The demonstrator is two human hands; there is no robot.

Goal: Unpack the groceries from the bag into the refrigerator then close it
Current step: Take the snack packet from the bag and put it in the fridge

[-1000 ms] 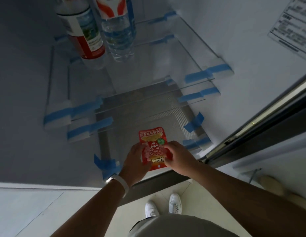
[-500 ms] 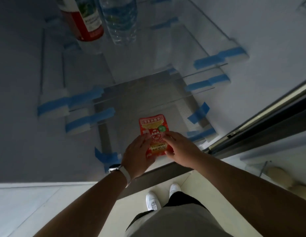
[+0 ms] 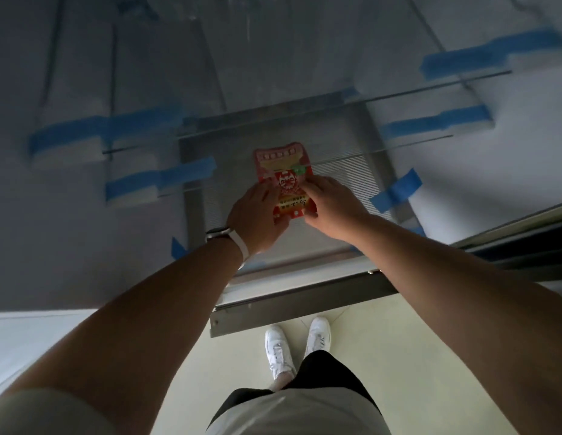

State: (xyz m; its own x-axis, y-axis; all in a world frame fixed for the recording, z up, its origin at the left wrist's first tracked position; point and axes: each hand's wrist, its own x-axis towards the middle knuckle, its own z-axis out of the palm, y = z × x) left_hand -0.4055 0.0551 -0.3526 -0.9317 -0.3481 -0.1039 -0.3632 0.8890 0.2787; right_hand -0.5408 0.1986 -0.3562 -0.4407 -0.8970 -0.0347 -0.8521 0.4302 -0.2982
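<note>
The person reaches both arms into the open refrigerator (image 3: 85, 252). The left hand (image 3: 257, 218) and the right hand (image 3: 331, 205) hold one red snack packet (image 3: 282, 169) between them. The left hand's fingers curl over the packet's left edge, and the right hand pinches its right edge and lower corner. The packet lies face up, its top end pointing into the cabinet, low over the ribbed grey panel (image 3: 345, 171) at the bottom of the compartment. The picture is blurred here, so it may rest on the panel or hang just above it.

Glass shelves (image 3: 430, 86) run above the panel, their ends fixed with strips of blue tape (image 3: 395, 191). A white watch band (image 3: 234, 243) circles the left wrist. White shoes (image 3: 279, 350) stand on the pale floor just before the refrigerator's sill.
</note>
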